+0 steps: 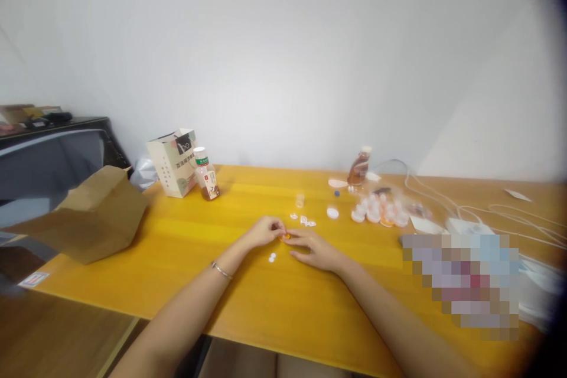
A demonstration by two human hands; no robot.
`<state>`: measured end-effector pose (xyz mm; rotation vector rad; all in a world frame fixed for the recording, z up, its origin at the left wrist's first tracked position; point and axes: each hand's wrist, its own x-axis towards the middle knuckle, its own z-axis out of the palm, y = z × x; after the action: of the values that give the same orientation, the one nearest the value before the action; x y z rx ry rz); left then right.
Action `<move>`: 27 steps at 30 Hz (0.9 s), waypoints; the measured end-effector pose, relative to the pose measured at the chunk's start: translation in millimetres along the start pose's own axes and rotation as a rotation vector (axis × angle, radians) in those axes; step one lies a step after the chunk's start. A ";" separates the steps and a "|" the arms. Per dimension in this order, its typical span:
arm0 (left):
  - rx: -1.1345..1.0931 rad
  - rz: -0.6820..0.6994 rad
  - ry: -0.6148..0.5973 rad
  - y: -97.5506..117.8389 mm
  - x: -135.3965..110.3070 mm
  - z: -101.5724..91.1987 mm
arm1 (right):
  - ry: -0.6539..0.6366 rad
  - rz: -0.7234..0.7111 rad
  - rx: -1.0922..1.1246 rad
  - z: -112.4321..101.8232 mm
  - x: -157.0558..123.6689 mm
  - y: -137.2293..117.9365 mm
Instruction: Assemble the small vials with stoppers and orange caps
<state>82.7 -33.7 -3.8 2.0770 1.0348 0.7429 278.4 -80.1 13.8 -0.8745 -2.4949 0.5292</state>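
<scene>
My left hand (264,231) and my right hand (315,250) meet over the middle of the yellow wooden table (186,242). Both pinch a small orange piece (286,237) between their fingertips. My left wrist wears a thin metal bracelet (220,270). A small white disc (271,258) lies on the table just below the hands. Several small white bits (303,220) lie just beyond the fingers.
A cluster of small white and orange cups (380,211) sits to the right, with a brown bottle (359,168) behind. A drink bottle (206,174), a printed paper bag (172,160) and a brown paper bag (88,212) stand left. White cables (487,209) run along the right.
</scene>
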 end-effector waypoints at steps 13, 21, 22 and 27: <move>0.318 0.253 -0.003 13.5 -5.1 -7.4 | 0.011 0.046 0.061 -0.3 -0.6 1.8; 0.261 0.249 0.053 5.4 -2.5 -3.1 | 0.151 0.021 0.036 9.7 2.5 14.6; 0.253 0.248 0.054 5.5 -2.5 -3.0 | 0.183 0.023 0.031 11.5 3.6 16.2; 0.228 0.240 0.017 9.4 -5.3 -4.0 | 0.299 0.052 0.036 18.8 8.6 20.9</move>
<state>81.1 -40.9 5.0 2.4257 0.9241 0.7917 272.7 -63.2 -9.5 -0.9318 -2.1917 0.4239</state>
